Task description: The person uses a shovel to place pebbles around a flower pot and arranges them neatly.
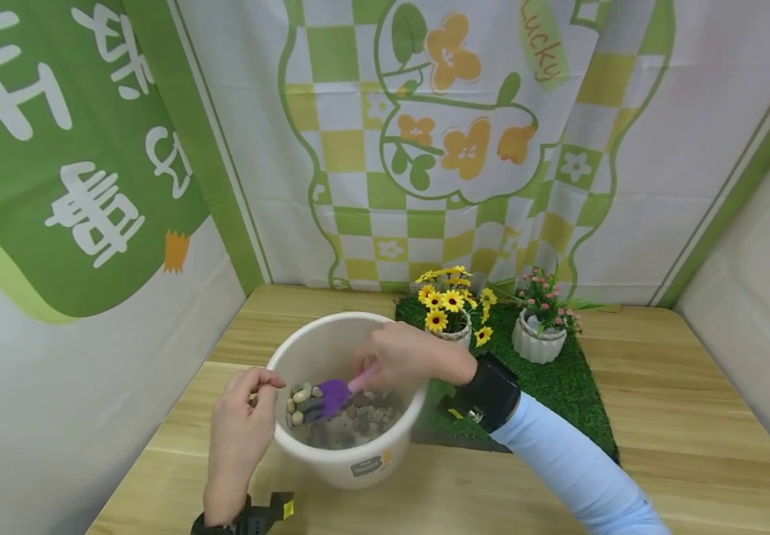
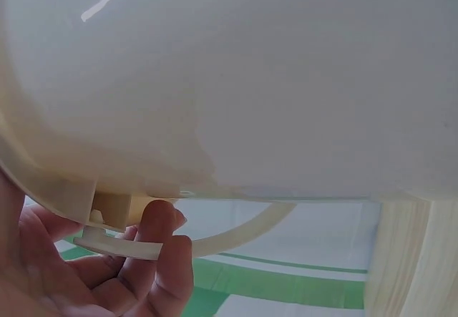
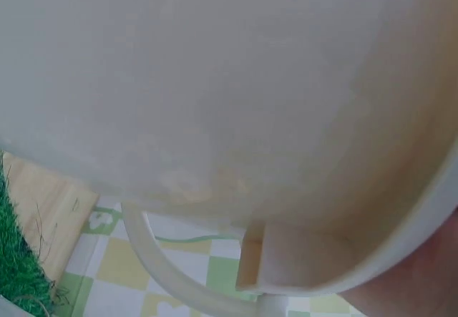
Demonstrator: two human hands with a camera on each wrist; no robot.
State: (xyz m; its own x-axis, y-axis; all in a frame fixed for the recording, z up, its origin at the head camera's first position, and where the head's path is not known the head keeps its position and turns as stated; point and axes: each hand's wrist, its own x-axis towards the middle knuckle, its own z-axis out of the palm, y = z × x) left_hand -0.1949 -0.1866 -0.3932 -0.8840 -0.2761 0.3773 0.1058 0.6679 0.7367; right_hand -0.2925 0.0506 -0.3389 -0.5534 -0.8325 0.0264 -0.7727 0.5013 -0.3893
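A white bucket [image 1: 351, 464] stands on the table, with pebbles [image 1: 358, 420] and what looks like water inside. My right hand [image 1: 401, 357] reaches over the far right rim and grips the pink handle of a toy shovel [image 1: 334, 396]. The shovel's purple blade lies among the stones, beside several pale and dark pebbles. At the bucket's left rim, my left hand [image 1: 244, 420] holds on, its fingers curled around the bucket's handle [image 2: 243, 232] just under the rim in the left wrist view. In the right wrist view the bucket wall hides the shovel and most of the right hand.
Behind the bucket to the right lies a green turf mat [image 1: 562, 394]. On it stand a pot of yellow flowers [image 1: 452, 301] and a white pot with pink flowers [image 1: 539, 338]. Printed cloth [image 1: 465, 215] hangs along the back of the wooden table [image 1: 666, 416].
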